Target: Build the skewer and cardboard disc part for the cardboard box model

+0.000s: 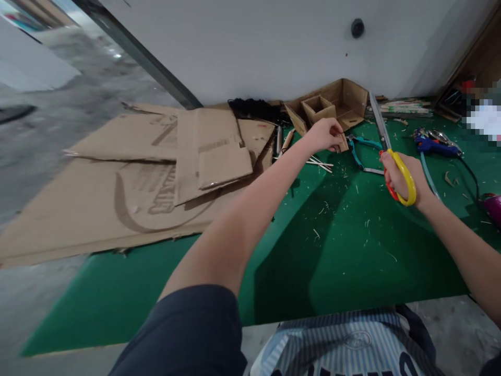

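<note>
My left hand reaches to the back of the green table, its fingers pinched on a small strip of cardboard. Just behind it stands an open cardboard box with a smaller compartment inside. In my right hand is a pair of scissors with red and yellow handles, the blades pointing up and away and looking closed. Teal-handled pliers lie on the table between my two hands. Thin pale sticks rest below my left wrist.
Flat cardboard sheets cover the left side and overhang the table. A blue glue gun with a cord lies at right, near a purple object. Black material sits against the white wall. Scraps are scattered about.
</note>
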### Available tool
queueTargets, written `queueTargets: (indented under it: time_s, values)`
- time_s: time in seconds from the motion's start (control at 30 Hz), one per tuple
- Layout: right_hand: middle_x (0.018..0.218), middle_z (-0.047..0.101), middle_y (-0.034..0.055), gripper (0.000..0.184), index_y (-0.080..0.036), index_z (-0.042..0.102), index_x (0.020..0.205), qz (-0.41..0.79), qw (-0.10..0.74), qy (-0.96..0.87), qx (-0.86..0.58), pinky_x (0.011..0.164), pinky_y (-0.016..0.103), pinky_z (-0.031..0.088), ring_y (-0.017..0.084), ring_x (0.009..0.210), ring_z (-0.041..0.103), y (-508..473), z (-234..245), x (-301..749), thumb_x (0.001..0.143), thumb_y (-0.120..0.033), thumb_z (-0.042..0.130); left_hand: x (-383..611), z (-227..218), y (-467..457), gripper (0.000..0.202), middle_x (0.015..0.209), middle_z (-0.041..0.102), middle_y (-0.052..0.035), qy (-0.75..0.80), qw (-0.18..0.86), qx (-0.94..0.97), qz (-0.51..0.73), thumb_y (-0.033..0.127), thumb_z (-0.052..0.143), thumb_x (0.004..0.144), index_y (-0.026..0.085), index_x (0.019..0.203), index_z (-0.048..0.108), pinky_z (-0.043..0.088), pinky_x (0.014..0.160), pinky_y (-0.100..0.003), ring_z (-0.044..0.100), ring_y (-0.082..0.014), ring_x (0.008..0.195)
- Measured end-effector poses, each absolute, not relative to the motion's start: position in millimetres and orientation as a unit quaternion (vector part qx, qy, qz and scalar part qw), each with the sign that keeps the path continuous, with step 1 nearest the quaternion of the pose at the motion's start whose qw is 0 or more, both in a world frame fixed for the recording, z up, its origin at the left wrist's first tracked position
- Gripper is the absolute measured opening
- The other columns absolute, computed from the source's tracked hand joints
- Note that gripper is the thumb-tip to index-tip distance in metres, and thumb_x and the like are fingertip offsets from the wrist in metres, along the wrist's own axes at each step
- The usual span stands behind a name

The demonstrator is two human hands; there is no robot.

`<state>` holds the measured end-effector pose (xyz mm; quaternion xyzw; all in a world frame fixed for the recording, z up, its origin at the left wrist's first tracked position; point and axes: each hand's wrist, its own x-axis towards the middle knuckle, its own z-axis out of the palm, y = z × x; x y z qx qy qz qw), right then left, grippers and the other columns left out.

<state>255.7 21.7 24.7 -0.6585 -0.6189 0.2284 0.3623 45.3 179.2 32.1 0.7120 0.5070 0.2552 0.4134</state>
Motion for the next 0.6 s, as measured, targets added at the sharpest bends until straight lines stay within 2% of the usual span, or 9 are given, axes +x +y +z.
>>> queueTargets:
  time_s: [0.17,0.3,0.4,0.5,0.6]
  values:
    - [0.059,0.059,0.0034,0.057,-0.026,0.049,0.067,0.215,0.345,-0.644,-0.648,0.061,0.036,0.044,0.018,0.057,0.057,19,30,251,0.097,-0.074,0.048,59,18,199,0.039,0.072,0.062,0.0044,0.545,0.413,0.685,0.250,-0.013,0.075,0.063,0.014,0.090,0.070,0.049,0.055,-0.031,0.054,-0.0117,0.039]
    - [0.058,0.059,0.0027,0.060,-0.026,0.049,0.067,0.205,0.353,-0.659,-0.631,0.059,0.034,0.043,0.017,0.055,0.056,19,28,249,0.094,-0.079,0.048,56,8,209,0.037,0.067,0.066,0.0025,0.526,0.444,0.676,0.264,-0.013,0.082,0.053,0.014,0.077,0.075,0.043,0.051,-0.028,0.053,-0.0129,0.037]
    - [0.057,0.059,0.0022,0.060,-0.025,0.053,0.071,0.203,0.352,-0.663,-0.629,0.056,0.033,0.042,0.016,0.053,0.056,19,26,248,0.093,-0.081,0.049,55,5,218,0.039,0.054,0.062,0.0042,0.505,0.462,0.676,0.273,-0.014,0.083,0.045,0.015,0.068,0.072,0.038,0.048,-0.025,0.051,-0.0123,0.036]
    - [0.059,0.061,0.0026,0.059,-0.024,0.058,0.074,0.234,0.367,-0.638,-0.635,0.054,0.033,0.046,0.017,0.052,0.059,19,26,250,0.091,-0.081,0.054,50,10,215,0.033,0.048,0.059,0.0045,0.486,0.454,0.698,0.265,-0.011,0.081,0.050,0.016,0.065,0.070,0.039,0.048,-0.024,0.052,-0.0124,0.039]
    - [0.067,0.067,0.0045,0.060,-0.021,0.067,0.086,0.308,0.413,-0.576,-0.635,0.053,0.032,0.051,0.020,0.058,0.068,21,22,252,0.088,-0.081,0.060,42,25,189,0.027,0.061,0.068,-0.0004,0.463,0.492,0.681,0.284,-0.005,0.079,0.064,0.017,0.077,0.070,0.049,0.056,-0.027,0.064,-0.0152,0.052]
